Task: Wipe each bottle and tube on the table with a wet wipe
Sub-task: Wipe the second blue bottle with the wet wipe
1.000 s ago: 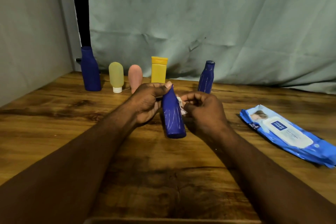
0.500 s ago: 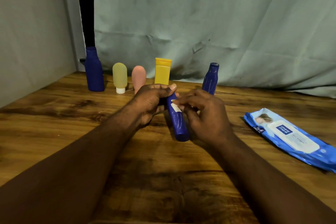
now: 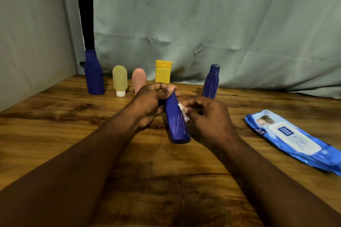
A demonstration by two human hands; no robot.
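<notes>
The left hand (image 3: 149,103) grips the neck of a dark blue plastic bottle (image 3: 176,125), held tilted above the middle of the wooden counter (image 3: 55,134). The right hand (image 3: 206,114) pinches a crumpled white wet wipe (image 3: 181,108) against the bottle's right side. A blue wipes packet (image 3: 295,140) lies right. Far behind stand a tall blue bottle (image 3: 94,75), a yellow-green tube (image 3: 119,79), a pink tube (image 3: 138,80), a yellow tube (image 3: 163,72) and a small blue bottle (image 3: 211,83).

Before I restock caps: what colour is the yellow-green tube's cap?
White cap, head view.
</notes>
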